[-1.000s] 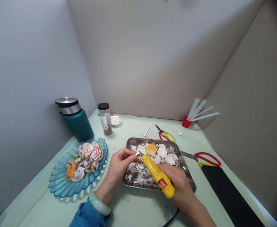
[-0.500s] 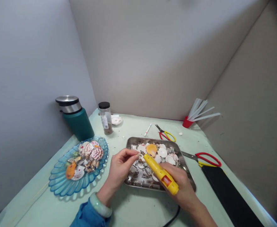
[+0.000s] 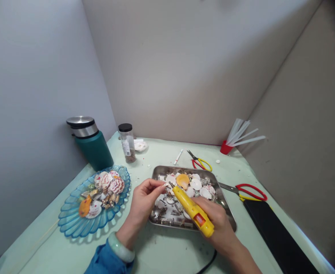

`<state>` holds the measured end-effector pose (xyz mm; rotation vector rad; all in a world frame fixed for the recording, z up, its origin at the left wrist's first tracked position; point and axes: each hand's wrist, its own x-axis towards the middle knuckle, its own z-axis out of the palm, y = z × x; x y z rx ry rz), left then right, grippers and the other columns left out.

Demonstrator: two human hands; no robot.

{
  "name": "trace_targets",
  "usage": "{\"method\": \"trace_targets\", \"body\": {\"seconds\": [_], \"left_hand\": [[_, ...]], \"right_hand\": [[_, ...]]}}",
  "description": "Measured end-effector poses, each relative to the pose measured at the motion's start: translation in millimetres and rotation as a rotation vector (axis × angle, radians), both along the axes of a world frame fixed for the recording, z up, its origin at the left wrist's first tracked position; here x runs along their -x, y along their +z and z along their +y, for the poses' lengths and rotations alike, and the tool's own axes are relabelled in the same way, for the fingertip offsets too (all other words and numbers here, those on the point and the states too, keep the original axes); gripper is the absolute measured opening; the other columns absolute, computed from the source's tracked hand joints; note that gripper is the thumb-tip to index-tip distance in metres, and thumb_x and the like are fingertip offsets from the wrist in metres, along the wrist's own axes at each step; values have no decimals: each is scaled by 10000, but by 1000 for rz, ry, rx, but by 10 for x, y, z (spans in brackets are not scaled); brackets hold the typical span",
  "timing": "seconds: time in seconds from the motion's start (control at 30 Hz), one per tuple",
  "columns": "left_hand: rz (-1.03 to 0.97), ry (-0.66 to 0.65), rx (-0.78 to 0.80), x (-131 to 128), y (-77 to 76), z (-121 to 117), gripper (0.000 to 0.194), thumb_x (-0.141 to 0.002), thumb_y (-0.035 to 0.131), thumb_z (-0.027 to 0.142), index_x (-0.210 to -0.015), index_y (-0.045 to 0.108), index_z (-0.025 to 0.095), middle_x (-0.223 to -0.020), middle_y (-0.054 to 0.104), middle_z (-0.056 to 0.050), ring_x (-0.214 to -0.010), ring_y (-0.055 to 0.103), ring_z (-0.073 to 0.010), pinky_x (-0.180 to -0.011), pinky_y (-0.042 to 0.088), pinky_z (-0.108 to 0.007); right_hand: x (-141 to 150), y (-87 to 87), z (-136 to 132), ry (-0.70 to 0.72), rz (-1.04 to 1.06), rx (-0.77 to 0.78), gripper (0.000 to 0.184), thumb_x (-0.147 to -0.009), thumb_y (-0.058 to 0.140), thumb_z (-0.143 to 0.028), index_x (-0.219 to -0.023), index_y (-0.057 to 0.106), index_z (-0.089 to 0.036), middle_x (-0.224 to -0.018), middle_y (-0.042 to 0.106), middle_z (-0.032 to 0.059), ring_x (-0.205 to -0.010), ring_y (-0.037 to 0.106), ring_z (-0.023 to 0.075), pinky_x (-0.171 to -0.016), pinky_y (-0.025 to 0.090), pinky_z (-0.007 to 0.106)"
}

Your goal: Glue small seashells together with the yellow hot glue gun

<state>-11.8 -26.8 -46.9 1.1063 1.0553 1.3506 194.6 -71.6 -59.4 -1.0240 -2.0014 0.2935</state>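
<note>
Only slight motion shows against a second ago: the yellow glue gun (image 3: 191,207) has its rear end swung a little rightward. Over the left part of a metal tray (image 3: 190,169) of shells, the left hand's (image 3: 144,198) grip pinches a small white piece (image 3: 166,185); the right hand's (image 3: 214,215) grip wraps the gun, nozzle just beside the piece, contact unclear. Steady wrists and fingertips kept clear of the likely hot nozzle should serve best. Near the surface's (image 3: 167,247) left edge are a blue plate (image 3: 70,225) of shells and a teal bottle (image 3: 94,150); a red cup (image 3: 226,147) holding translucent sticks (image 3: 236,131) stands at the far-right corner. Plain walls (image 3: 184,76) enclose everything.
</note>
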Motion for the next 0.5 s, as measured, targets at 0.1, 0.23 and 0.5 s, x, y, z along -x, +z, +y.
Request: {"method": "trace_targets", "body": {"seconds": [0.1,0.23,0.5], "left_hand": [[-21,-11,20,-7,-3,-4,136,-693,757,247,-737,686,140,-716,721,-26,-662,642,-125,-667,498,-220],[-42,-21,28,-10,-15,-2,127,-703,752,234,-741,682,135,-709,715,-24,-664,634,-119,-666,491,-212],[-46,-14,26,-7,-66,17,125,-715,748,241,-752,689,137,-698,706,-15,-666,628,-111,-667,491,-201]], "right_hand": [[3,0,2,-3,-17,-36,182,-855,521,-171,-1019,598,-182,-823,696,73,-669,641,189,-578,470,285],[8,-4,8,18,-53,-53,198,-867,509,-190,-1043,598,-172,-798,685,77,-663,633,194,-566,460,295],[-15,-69,3,22,-32,-73,215,-874,523,-200,-1084,567,-181,-880,695,89,-723,649,204,-613,479,309]]}}
